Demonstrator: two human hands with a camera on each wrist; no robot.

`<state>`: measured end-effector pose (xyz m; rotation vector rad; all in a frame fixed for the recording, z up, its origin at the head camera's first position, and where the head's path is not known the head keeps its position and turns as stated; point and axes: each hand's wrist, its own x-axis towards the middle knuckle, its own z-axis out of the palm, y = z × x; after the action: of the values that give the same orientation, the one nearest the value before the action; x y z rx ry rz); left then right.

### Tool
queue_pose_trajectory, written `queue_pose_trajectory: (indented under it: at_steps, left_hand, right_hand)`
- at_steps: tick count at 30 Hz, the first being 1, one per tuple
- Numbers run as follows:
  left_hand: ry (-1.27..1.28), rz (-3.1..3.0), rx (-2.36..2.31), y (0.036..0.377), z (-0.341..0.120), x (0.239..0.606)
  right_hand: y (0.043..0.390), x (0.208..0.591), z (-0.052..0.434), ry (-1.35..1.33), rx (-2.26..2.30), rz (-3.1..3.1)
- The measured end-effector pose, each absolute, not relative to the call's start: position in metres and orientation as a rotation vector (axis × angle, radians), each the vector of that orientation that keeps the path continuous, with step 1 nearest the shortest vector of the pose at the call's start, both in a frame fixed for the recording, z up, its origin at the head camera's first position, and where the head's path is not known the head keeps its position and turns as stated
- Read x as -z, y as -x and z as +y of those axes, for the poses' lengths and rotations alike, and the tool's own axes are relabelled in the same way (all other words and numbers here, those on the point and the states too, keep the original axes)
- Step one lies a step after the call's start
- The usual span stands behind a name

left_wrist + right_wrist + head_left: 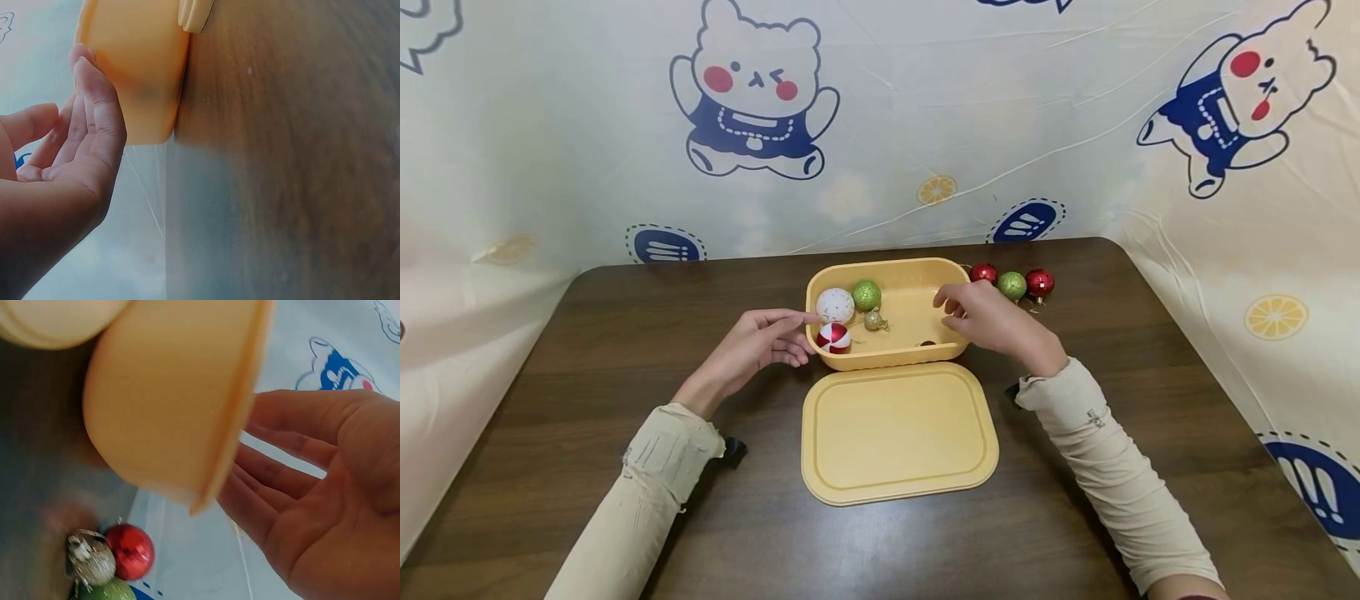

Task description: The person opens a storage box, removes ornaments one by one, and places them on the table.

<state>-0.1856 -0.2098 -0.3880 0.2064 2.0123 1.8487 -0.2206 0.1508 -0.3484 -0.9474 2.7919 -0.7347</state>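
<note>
A yellow plastic box holds a white speckled ball, a green glitter ball, a small gold ball and a red-and-white ball, all toward its left end. My left hand is at that end, relaxed, its forefinger reaching the rim beside the red-and-white ball. Over the right rim reaches my right hand, fingers loosely bent above the box's inside, with nothing seen between them. In the right wrist view the rim hides the fingertips of the right hand. A small dark item lies near the front inside wall.
The yellow lid lies flat in front of the box on the brown wooden table. Beyond the right end sit red balls, a green ball and a silver ball. A printed cloth hangs behind.
</note>
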Motion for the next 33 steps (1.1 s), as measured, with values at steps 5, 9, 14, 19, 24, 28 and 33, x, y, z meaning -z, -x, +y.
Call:
queue_pose_trajectory:
  at_steps: [5,9,14,19,24,28,33]
  left_hand:
    - [-0.206,2.009,-1.851,0.186,-0.21,0.388]
    - [-0.203,2.009,-1.85,0.186,-0.209,0.388]
    - [-0.201,2.015,-1.847,0.187,-0.21,0.389]
    - [-0.21,2.015,-1.85,0.187,-0.211,0.391]
    - [-0.211,2.013,-1.852,0.187,-0.211,0.391]
    - [-0.208,2.012,-1.853,0.186,-0.21,0.39]
    - [-0.209,2.004,-1.86,0.186,-0.21,0.39]
  right_hand:
    - [0.218,0.357,0.142,0.964,0.65,2.693]
    - [0.215,0.36,0.136,0.991,0.597,2.645]
    - [0.214,0.363,0.134,0.973,0.573,2.619]
    - [0.212,0.363,0.133,0.964,0.594,2.604]
    - [0.212,0.363,0.133,0.98,0.613,2.603]
    - [0.213,0.363,0.133,0.971,0.666,2.591]
    - [0.216,0.364,0.132,0.902,0.798,2.554]
